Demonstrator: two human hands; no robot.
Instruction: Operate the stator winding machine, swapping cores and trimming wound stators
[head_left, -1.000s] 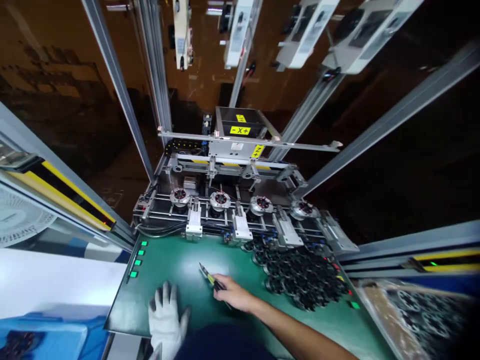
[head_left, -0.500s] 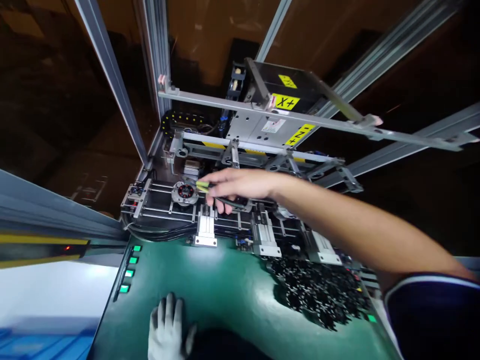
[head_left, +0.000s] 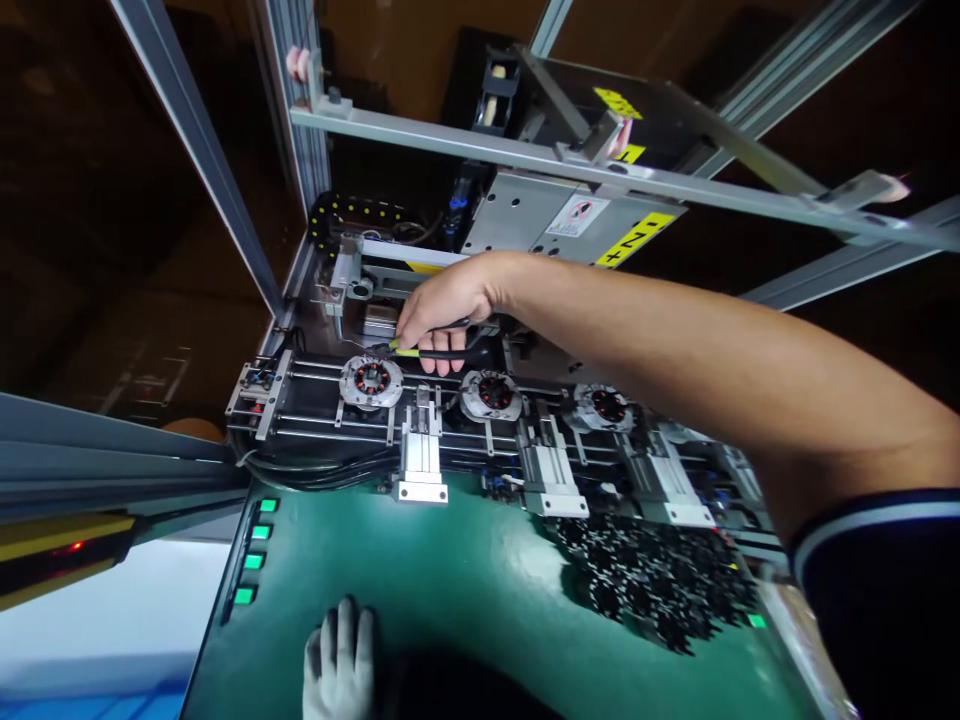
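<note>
Moved since the earlier frame: the right hand (head_left: 442,305), now at the far side of the row of rings, where half a second ago it covers the second one.

Head view, the only one, item by item:
- Pliers (head_left: 409,352), yellow and black grips, one: pinched between the right hand's thumb and curled fingers, tips pointing left, just behind the far edge of the leftmost ring (head_left: 371,382). Whether the tips touch anything, or are closed, I cannot tell.
- Thin pale strand (head_left: 352,343), probably wire: near those tips.
- Second ring (head_left: 490,396): uncovered by the shift, dark-centred, in its fixture.
- Third ring (head_left: 602,407): in the same row, to the right, below the forearm.
- Left hand (head_left: 340,665), pale-gloved: flat on the green table (head_left: 450,570), fingers extended, nothing seen in it; much where it lies in the earlier frame.
- Black parts (head_left: 652,580), many: heaped on the table, right side.
- Green lit squares (head_left: 255,561), four: along the table's left edge.

Consequence, as I judge it from where I stand: the shift places the pliers at the leftmost ring, with the right hand alone engaged and the left idle.
</note>
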